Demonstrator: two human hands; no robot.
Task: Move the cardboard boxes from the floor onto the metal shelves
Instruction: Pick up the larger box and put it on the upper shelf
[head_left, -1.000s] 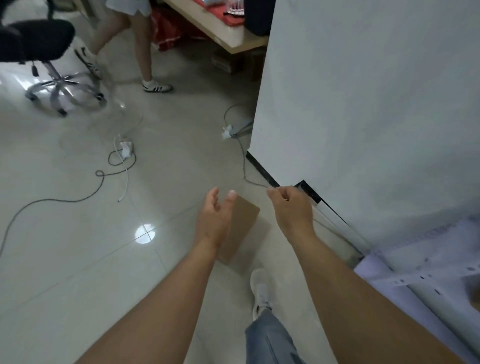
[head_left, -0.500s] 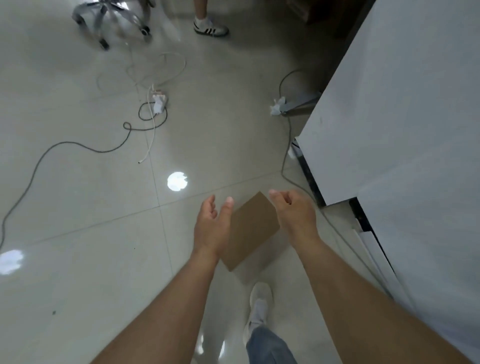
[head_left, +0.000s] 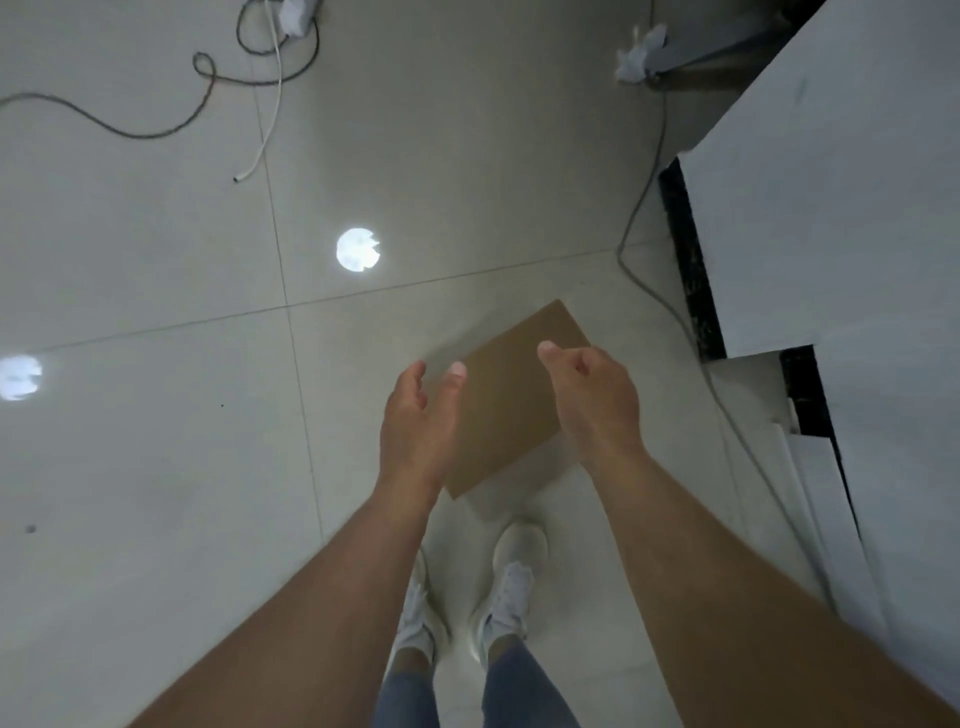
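Cardboard box (head_left: 511, 400) flat on floor (head_left: 156, 441), long axis diagonal; left hand (head_left: 418, 421) & right hand (head_left: 595, 400) above its two sides, fingers (head_left: 582, 364) loosely spread, empty; approx equally near.

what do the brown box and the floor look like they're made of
Box: looks like plain cardboard, matte brown, no print or tape visible on its top face. Floor: probably glazed ceramic or polished stone tile, pale grey and glossy; thin grout lines cross it and ceiling lights reflect as bright spots.
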